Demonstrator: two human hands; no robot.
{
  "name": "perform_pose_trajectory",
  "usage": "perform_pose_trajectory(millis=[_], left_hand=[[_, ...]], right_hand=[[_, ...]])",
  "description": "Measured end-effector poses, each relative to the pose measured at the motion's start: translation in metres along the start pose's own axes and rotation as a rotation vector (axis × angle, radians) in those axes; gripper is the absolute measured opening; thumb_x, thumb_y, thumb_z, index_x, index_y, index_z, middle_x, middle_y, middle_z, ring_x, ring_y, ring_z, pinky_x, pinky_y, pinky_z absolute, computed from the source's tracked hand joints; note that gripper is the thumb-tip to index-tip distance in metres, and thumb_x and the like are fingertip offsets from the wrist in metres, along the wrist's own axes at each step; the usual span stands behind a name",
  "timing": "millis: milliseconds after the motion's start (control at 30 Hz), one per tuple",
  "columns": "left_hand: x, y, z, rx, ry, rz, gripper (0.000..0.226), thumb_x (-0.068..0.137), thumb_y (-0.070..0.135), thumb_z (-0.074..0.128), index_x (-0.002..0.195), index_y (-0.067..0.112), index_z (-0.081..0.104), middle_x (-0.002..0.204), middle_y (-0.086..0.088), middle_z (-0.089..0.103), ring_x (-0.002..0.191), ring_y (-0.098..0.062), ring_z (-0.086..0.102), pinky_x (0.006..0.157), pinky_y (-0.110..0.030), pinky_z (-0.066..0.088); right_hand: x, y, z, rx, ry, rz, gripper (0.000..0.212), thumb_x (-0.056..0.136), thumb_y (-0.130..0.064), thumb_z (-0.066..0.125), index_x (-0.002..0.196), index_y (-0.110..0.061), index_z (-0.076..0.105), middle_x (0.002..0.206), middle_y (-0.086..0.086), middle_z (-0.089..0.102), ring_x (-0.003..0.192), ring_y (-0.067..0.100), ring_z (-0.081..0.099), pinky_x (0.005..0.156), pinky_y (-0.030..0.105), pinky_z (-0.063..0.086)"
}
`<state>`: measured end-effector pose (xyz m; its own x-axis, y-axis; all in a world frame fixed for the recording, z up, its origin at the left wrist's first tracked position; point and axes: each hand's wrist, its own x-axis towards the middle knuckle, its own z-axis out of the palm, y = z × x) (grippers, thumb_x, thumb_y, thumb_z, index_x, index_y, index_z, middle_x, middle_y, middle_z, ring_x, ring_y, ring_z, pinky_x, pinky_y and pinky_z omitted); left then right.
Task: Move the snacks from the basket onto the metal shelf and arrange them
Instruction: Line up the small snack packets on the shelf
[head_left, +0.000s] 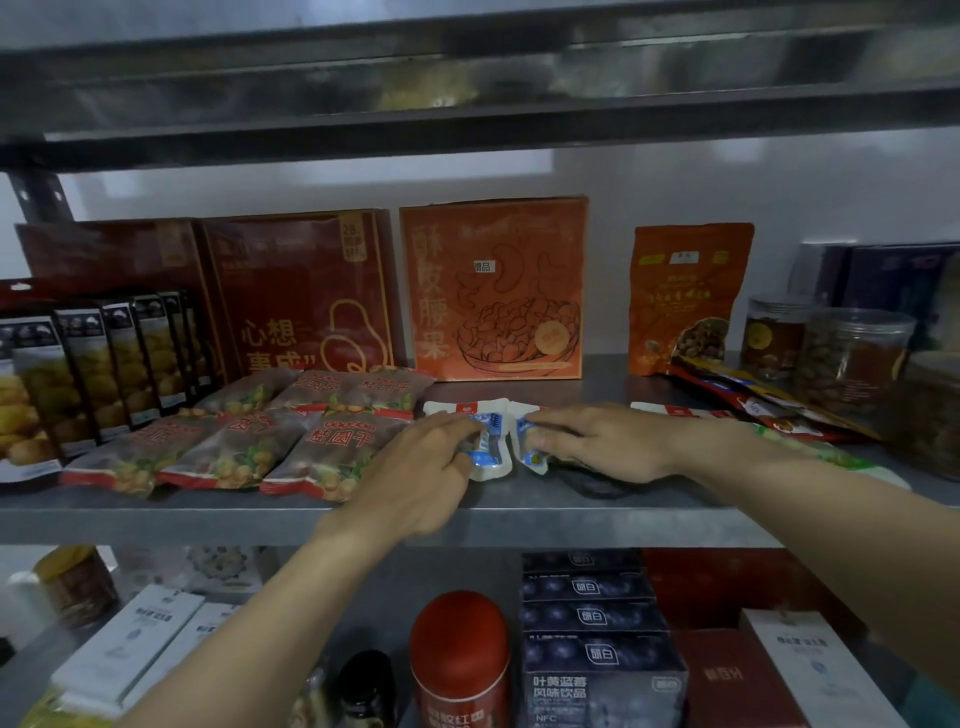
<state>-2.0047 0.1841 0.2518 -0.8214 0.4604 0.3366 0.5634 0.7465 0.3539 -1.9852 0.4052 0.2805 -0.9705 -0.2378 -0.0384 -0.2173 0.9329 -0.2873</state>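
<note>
While two white-and-blue packets are lined up side by side at the middle of the shelf (156, 519), the job is judged to be well advanced. The left packet (488, 452) is covered by the left hand (426, 462), whose fingers are curved over it; whether it is pinched or only pressed cannot be told through the blur. The right packet (530, 449) is held down by the right hand (602, 441), its fingers laid out nearly straight on top. Both packets lie flat on the metal, near the front edge. Just beside them on the left, red packs (234, 447) are set out in overlapping rows, and upright boxes (493, 291) and an orange pouch (685, 296) are stood along the back. More flat wrappers (753, 410) on the right are seen lying askew, so some arranging is thought to be left. No basket is in view, and what is left in it cannot be counted. Of the containers shown, the clear jars (852, 358) at far right are filled with something brown, possibly nuts, with lids on.
</note>
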Motion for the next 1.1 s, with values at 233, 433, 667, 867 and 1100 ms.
perform_pose_trajectory(millis=[233,433,667,867,1100], left_hand=[[-0.001,0.007,-0.007,-0.015,-0.036,-0.007,0.052,0.082,0.025,0.035,0.127,0.022,0.060,0.136,0.001,0.057,0.126,-0.020,0.049,0.102,-0.037,0.042],[0.007,0.012,-0.011,-0.055,0.042,0.021,0.042,0.092,0.010,0.045,0.131,0.018,0.058,0.135,0.000,0.058,0.126,-0.021,0.049,0.101,-0.034,0.042],[0.026,0.059,-0.014,-0.226,-0.017,0.184,0.044,0.095,0.012,0.051,0.136,0.025,0.054,0.122,0.013,0.064,0.110,0.006,0.054,0.088,-0.010,0.034],[0.051,0.104,0.004,-0.219,-0.101,0.210,0.040,0.097,0.026,0.055,0.137,0.024,0.053,0.132,-0.001,0.058,0.119,-0.016,0.053,0.089,-0.023,0.037],[0.079,0.141,0.030,-0.146,-0.288,0.121,0.058,0.088,0.053,0.063,0.138,0.025,0.050,0.141,0.001,0.052,0.124,-0.021,0.051,0.088,-0.024,0.038]], right_hand=[[-0.004,-0.006,-0.006,0.030,0.034,-0.008,0.052,0.102,-0.051,0.034,0.148,-0.029,0.040,0.155,-0.007,0.038,0.142,0.014,0.032,0.106,0.021,0.021],[-0.010,-0.001,-0.016,0.102,0.130,-0.012,0.051,0.102,-0.051,0.033,0.148,-0.030,0.039,0.152,-0.010,0.039,0.142,0.011,0.032,0.105,0.020,0.021],[-0.037,0.020,-0.043,0.159,0.256,0.029,0.048,0.101,-0.046,0.044,0.145,-0.030,0.042,0.142,-0.012,0.048,0.131,0.007,0.042,0.109,0.027,0.032],[-0.068,0.043,-0.057,0.133,0.286,0.135,0.046,0.098,-0.024,0.057,0.143,-0.024,0.047,0.134,-0.004,0.057,0.120,0.010,0.054,0.103,0.027,0.042],[-0.097,0.073,-0.064,0.011,0.213,0.274,0.044,0.092,-0.008,0.062,0.135,-0.019,0.055,0.122,0.000,0.062,0.115,0.015,0.058,0.101,0.031,0.046]])
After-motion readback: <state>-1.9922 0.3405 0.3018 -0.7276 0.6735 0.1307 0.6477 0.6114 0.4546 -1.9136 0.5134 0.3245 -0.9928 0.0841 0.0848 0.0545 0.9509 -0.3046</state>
